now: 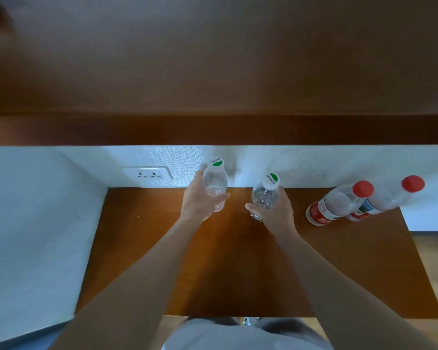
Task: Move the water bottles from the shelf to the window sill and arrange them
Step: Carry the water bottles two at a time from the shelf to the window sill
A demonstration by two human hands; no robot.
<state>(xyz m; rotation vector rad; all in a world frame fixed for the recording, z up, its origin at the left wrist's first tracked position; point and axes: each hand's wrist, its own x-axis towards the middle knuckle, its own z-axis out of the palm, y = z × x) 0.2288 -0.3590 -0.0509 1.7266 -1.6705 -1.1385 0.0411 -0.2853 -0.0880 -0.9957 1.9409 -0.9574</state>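
Note:
My left hand (200,202) grips a clear water bottle with a white and green cap (216,184), raised a little over the brown wooden shelf (142,261). My right hand (276,210) is wrapped around a second clear bottle with the same cap (265,195), whose base is at the shelf surface. Two bottles with red caps and red labels stand at the shelf's right back corner: the nearer one (336,203) and one beside it at the far right (387,198). They touch each other.
A white wall runs behind and to the left of the shelf, with a double power socket (147,173) at the back left. A brown wooden board (213,130) overhangs the shelf from above. Wooden floor shows at the right.

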